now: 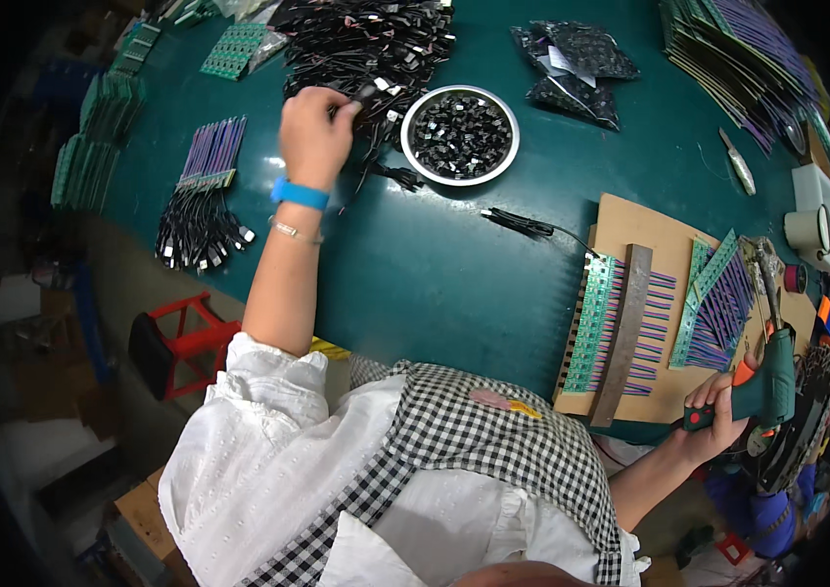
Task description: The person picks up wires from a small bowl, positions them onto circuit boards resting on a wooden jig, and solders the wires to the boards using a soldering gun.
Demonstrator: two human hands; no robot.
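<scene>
My left hand is at the far side of the table, thumb and fingers pinched on a black cable end. It is at the edge of a big heap of black cables with small pale connectors. My right hand is low on the right, closed round the dark handle of a green soldering gun with an orange trigger. Left of the gun, a row of green circuit boards lies on a brown board, a metal bar across its purple wires. One black cable bundle reaches that row's top end.
A metal bowl of small black parts stands beside the heap. Bagged black parts lie behind it. Wired boards are stacked at far right and left. Tweezers lie on the right. A red stool stands below the table's left edge.
</scene>
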